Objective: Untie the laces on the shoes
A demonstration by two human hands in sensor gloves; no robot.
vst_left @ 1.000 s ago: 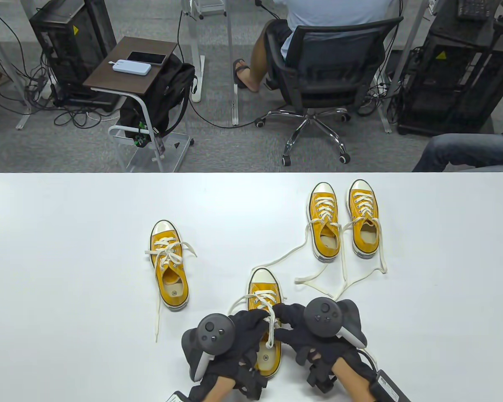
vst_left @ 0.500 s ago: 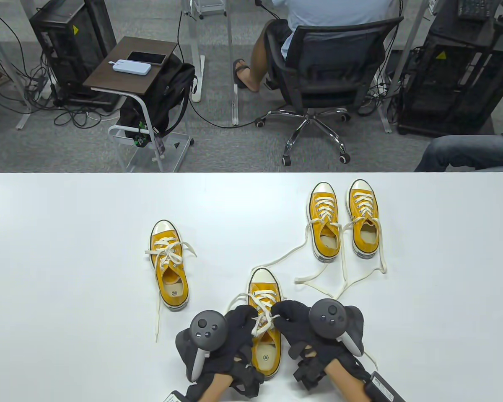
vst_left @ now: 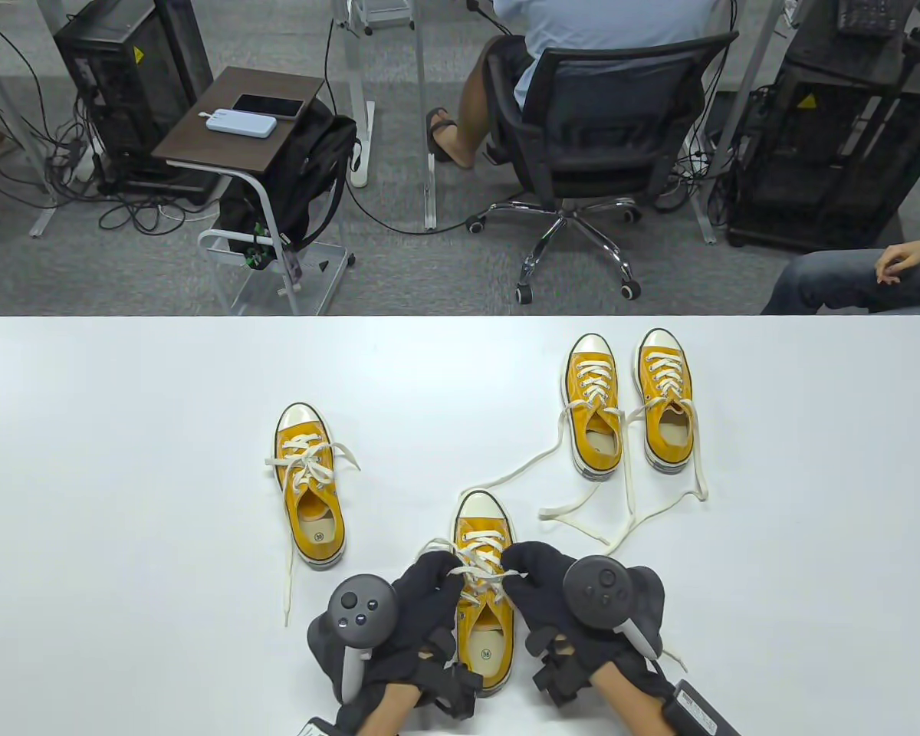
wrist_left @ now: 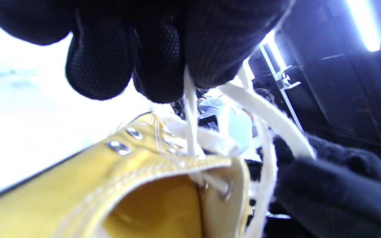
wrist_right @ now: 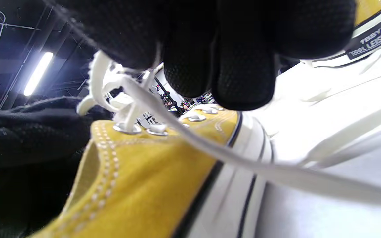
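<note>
A yellow sneaker (vst_left: 484, 621) with cream laces (vst_left: 481, 563) stands at the table's front middle, toe pointing away. My left hand (vst_left: 437, 586) pinches a lace on the shoe's left side; in the left wrist view its fingers (wrist_left: 159, 66) hold a lace strand (wrist_left: 190, 125) above the eyelets. My right hand (vst_left: 533, 571) pinches a lace on the right side; in the right wrist view its fingers (wrist_right: 210, 59) hold a lace (wrist_right: 184, 132) over the yellow shoe (wrist_right: 144, 178). A third yellow sneaker (vst_left: 310, 498) stands to the left with its laces knotted.
A pair of yellow sneakers (vst_left: 629, 402) with loose laces (vst_left: 629, 498) trailing over the white table (vst_left: 123, 460) stands at the right back. Beyond the far edge are a person on an office chair (vst_left: 590, 130) and a side table (vst_left: 238, 123).
Both hands have slid forward along the near shoe from its tongue toward the upper lacing. The lace between them has been pulled shorter and lies spread across the shoe.
</note>
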